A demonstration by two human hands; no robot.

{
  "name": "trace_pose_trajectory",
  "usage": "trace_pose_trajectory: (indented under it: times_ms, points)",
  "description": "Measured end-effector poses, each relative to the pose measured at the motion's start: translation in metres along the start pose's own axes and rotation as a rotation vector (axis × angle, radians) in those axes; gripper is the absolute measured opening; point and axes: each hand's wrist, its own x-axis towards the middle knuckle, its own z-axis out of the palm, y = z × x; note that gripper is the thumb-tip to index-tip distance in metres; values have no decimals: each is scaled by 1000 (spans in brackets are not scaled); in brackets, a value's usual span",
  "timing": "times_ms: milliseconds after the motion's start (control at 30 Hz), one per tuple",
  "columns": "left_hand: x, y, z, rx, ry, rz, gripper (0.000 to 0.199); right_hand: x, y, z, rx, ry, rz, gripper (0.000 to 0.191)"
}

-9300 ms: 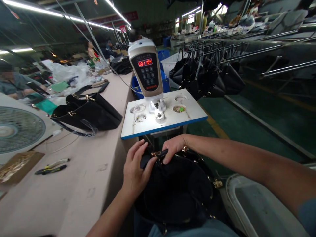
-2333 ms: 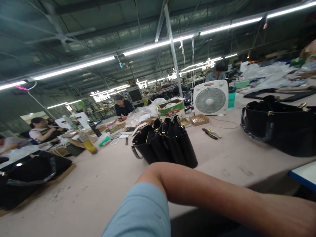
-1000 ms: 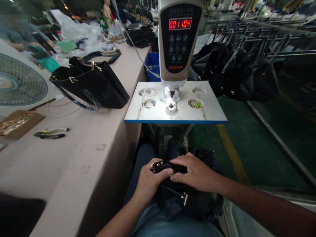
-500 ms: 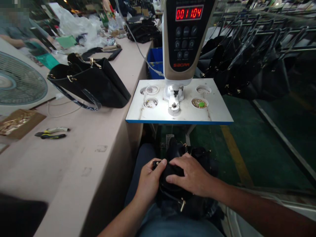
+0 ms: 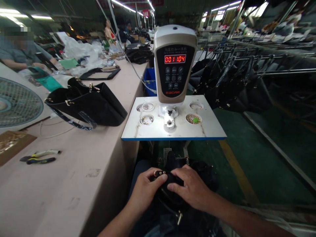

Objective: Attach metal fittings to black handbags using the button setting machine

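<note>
A black handbag (image 5: 170, 200) with gold metal fittings lies in my lap, below the front edge of the riveting machine's table. My left hand (image 5: 147, 185) is closed on a short black strap (image 5: 160, 173) of the bag, thumb on top. Gold studs and a gold ring show on that strap. My right hand (image 5: 192, 187) grips the black bag body just beside it, thumb and fingers curved over the material. Parts of the bag under both hands are hidden.
Ahead stands a riveting machine (image 5: 174, 72) with a lit red display; its white table (image 5: 158, 133) has cups of small metal parts. On the left bench (image 5: 81, 158) are another black handbag (image 5: 98, 105), pliers (image 5: 40, 156) and a fan (image 5: 18, 102). Bags hang on racks (image 5: 222, 79) at right.
My view has tilted up, so the machine and bench sit lower in it. Both hands stay on the bag, and more of the strap's studs now show by my left thumb.
</note>
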Motion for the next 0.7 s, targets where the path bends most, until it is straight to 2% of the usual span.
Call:
trace_pose_trajectory:
  times_ms: [167,333,400,500,600,700]
  points:
    - [29,3,4,-57,19,1,32,16,5,-13,-20,-26,8,20]
    - [46,-6,2,-25,30,27,32,25,20,-6,12,-48,-79,38]
    - [50,-6,0,-52,-3,-11,34,30,24,-4,41,-54,-73,33]
    - [57,1,-1,-152,-112,-123,39,39,28,-9,62,-85,-53,23]
    - [67,11,-2,-298,-218,-234,43,52,30,-24,24,-149,-19,30]
    - [81,22,-3,-340,-240,-268,43,67,31,-44,5,-216,10,37]
